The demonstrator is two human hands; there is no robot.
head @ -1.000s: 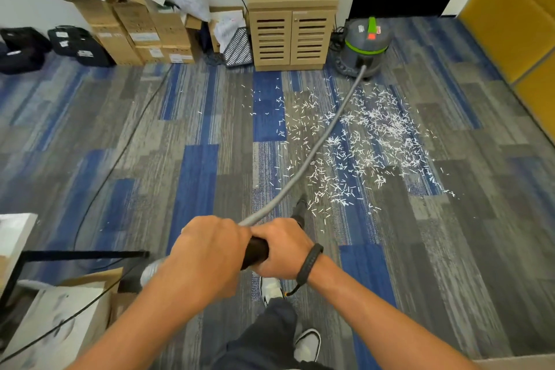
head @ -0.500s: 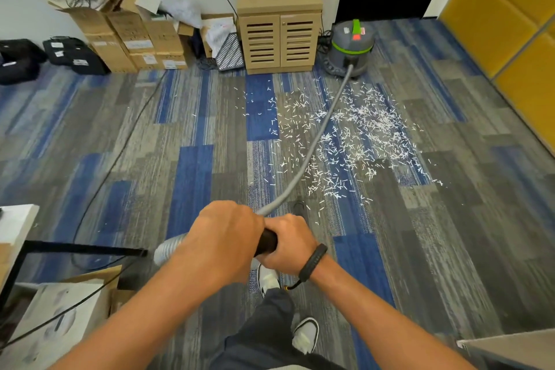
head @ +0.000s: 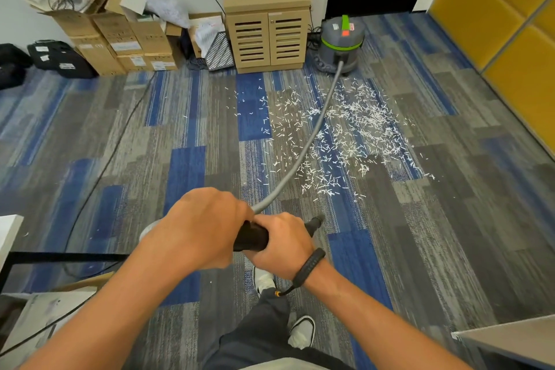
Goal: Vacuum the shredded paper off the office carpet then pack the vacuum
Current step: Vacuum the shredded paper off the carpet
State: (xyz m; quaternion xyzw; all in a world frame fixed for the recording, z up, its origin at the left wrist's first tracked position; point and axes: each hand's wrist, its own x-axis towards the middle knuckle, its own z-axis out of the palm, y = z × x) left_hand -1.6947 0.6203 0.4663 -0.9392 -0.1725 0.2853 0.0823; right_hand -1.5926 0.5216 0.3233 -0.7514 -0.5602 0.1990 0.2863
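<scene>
White shredded paper (head: 345, 135) lies scattered over the blue and grey carpet (head: 186, 171) ahead of me. A grey canister vacuum (head: 341, 43) with a green band stands at the far wall. Its grey hose (head: 309, 141) runs across the paper to my hands. My left hand (head: 198, 228) grips the hose end where it meets the black handle (head: 250, 237). My right hand (head: 280, 245) grips the black handle further along. The black nozzle tip (head: 315, 222) points forward just past my right hand, short of the paper.
A wooden cabinet (head: 267, 21) stands beside the vacuum. Cardboard boxes (head: 114, 33) and black cases (head: 57, 58) line the far left wall. A black cable (head: 111, 156) crosses the carpet. Yellow wall panels (head: 507, 18) are on the right. A box and table edge sit at lower left.
My view has tilted so the vacuum and paper sit lower and further off. My hands have shifted slightly right on the handle, and the nozzle tip now shows past my right hand.
</scene>
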